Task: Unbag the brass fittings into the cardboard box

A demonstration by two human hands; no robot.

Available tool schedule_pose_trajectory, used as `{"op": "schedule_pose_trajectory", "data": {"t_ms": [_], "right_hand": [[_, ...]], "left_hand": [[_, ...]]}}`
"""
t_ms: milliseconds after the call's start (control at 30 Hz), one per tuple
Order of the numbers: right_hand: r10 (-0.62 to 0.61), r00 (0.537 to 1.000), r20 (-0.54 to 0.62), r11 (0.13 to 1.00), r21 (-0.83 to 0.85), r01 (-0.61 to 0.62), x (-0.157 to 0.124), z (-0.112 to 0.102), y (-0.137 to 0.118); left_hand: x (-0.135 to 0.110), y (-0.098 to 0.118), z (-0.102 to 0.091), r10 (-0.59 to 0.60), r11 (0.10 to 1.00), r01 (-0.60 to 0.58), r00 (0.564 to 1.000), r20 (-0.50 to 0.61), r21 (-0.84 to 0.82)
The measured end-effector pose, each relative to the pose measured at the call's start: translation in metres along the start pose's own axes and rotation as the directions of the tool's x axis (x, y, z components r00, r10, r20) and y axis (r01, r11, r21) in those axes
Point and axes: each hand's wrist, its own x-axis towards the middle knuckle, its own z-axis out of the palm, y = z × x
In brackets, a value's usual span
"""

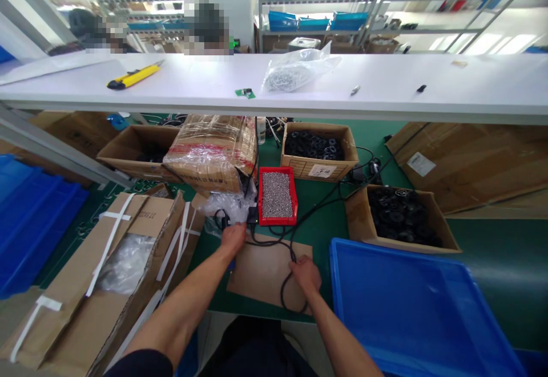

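Observation:
My left hand is closed beside a crumpled clear plastic bag. A dark part shows above its fingers and a blue piece below the wrist; what it grips is mostly hidden. My right hand pinches a black cable, which loops down over a flat sheet of brown cardboard. The cable's other stretches run up and right across the green table. Just beyond the hands stands a red bin full of small metal parts.
Cardboard boxes of black parts stand behind and right. A blue tray lies at right, an open carton at left. Overhead, a white shelf holds a yellow utility knife and a bag of small parts.

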Motion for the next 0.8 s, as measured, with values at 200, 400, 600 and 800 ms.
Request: {"op": "schedule_pose_trajectory", "data": {"t_ms": [200,400,600,800], "right_hand": [[-0.042,0.993,-0.109,0.993,-0.117,0.029,0.034,-0.032,0.005],[-0.097,0.991,-0.093,0.978,-0.196,0.078,0.052,-0.024,0.001],[-0.153,0.983,-0.097,0.963,-0.239,0.127,0.041,-0.025,-0.001],[-0.226,0.965,-0.132,0.948,-0.257,0.187,0.014,-0.027,-0.002]], "left_hand": [[0.047,-0.058,-0.049,-0.244,0.97,0.239,0.955,-0.17,-0.045],[0.095,-0.083,-0.043,-0.39,0.919,0.377,0.911,-0.13,-0.115],[0.108,-0.085,-0.036,-0.357,0.92,0.354,0.934,0.016,-0.169],[0.053,-0.079,-0.045,-0.332,0.923,0.273,0.921,-0.203,-0.27]]}}
